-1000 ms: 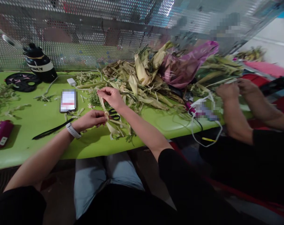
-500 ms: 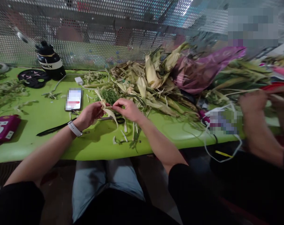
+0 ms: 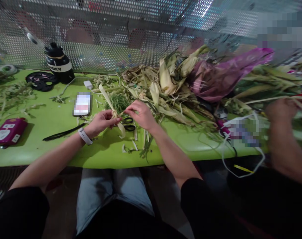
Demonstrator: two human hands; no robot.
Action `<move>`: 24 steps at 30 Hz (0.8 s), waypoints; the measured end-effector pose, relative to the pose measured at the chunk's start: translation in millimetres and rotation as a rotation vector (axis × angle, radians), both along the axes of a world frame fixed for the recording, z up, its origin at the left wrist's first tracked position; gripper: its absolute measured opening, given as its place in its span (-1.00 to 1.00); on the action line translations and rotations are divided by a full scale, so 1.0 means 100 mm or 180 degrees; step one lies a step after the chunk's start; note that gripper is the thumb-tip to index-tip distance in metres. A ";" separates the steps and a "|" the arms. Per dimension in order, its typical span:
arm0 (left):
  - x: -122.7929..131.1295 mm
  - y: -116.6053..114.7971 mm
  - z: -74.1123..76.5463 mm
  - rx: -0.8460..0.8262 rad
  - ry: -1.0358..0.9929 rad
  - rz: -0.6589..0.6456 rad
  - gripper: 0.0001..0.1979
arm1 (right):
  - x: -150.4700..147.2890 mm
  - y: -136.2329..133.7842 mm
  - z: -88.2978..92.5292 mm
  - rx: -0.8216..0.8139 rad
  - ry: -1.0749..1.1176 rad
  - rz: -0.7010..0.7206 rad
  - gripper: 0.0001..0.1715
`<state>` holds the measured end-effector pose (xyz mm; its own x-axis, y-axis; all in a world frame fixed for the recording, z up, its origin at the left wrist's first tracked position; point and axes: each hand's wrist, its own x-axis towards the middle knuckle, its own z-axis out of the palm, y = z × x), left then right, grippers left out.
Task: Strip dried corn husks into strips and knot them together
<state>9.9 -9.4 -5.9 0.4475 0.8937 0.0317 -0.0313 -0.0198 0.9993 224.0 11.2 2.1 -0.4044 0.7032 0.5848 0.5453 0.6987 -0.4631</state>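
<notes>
My left hand (image 3: 103, 121) is closed around a pale, knotted strip of corn husk (image 3: 106, 95). One end of the strip points up and away, and the other curls down below my fingers. Thumb and fingers of my right hand (image 3: 141, 114) pinch a short piece at the side of the knot. Just beyond the two hands lies a tuft of thin green strands (image 3: 118, 102). Black scissor handles (image 3: 129, 124) show on the table beneath the right hand; the blades are mostly hidden by my left hand.
A heap of corn husks (image 3: 165, 79) and a pink plastic bag (image 3: 210, 79) fill the back right. Leftward are a phone (image 3: 81, 104), a black bottle (image 3: 58, 63) and a magenta power socket box (image 3: 9, 132). A co-worker's hand (image 3: 281, 111) works at the right, near a white cord (image 3: 224, 161).
The view has shifted slightly. My left hand has turned the husk strip, so its long end now stands up farther from the knot. My right hand still pinches at its side.
</notes>
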 end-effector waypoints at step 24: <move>-0.02 0.06 -0.08 0.0090 -0.0415 0.0837 -0.75 | -0.15 -0.07 -0.21 0.0582 -0.0523 -0.0334 -0.67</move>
<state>8.2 -3.4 -14.3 0.1912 0.9764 0.1002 -0.1494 -0.0719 0.9862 208.7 4.7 -18.8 -0.4347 0.6349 0.6387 0.6766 0.6983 -0.2337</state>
